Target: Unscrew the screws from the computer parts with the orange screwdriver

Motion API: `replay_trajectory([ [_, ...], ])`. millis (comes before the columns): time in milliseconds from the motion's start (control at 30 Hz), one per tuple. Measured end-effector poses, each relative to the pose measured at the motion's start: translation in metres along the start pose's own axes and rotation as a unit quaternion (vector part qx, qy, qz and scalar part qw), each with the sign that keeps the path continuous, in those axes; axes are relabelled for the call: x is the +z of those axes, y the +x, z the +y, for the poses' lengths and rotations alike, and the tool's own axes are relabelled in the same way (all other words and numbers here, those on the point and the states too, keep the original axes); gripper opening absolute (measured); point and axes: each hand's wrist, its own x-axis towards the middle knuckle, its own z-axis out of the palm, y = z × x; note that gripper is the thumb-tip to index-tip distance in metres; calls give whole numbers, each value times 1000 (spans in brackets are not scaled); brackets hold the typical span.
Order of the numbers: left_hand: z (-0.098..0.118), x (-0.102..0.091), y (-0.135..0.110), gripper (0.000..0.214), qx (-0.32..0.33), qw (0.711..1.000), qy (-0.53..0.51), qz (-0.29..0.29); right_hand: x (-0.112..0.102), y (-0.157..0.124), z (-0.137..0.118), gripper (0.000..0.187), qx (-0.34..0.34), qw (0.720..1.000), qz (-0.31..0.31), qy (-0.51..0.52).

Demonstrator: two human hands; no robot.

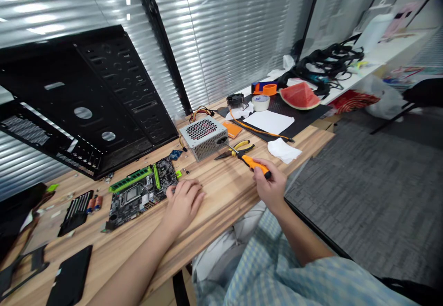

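Observation:
My right hand [272, 183] is wrapped around the orange and black handle of a screwdriver [254, 163]. Its shaft points up and left, past yellow-handled pliers [244, 149] lying on the table, toward a grey power supply unit [204, 135]. Whether the tip touches the unit I cannot tell. My left hand [185, 201] lies on the wooden table with its fingers apart and slightly bent. Its fingertips are at the right edge of a motherboard [138, 195] carrying a green memory stick [133, 179].
An upright black computer case [104, 89] stands behind the motherboard. At the back right are a cooler fan [235, 100], white tape [260, 103], a watermelon slice [299, 96] and paper [272, 121] on a black mat. A bit set [76, 211] and black panel [69, 276] lie left.

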Motion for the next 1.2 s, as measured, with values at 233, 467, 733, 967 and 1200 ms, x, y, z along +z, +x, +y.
replay_trajectory([
  [233,-1,1,0,26,-1,1000,6,-4,0,-3,5,19,11,1000,12,17],
  [467,-1,1,-1,26,3,1000,4,-1,0,-4,8,20,24,999,16,14],
  [733,0,1,-1,25,-4,1000,-4,-14,-2,-5,7,20,44,997,37,52],
  [967,1,2,-1,24,1,1000,-5,-6,-3,-4,6,21,60,995,38,66],
  [1200,2,4,-3,22,6,1000,-9,-5,-3,-1,1,19,90,987,37,129],
])
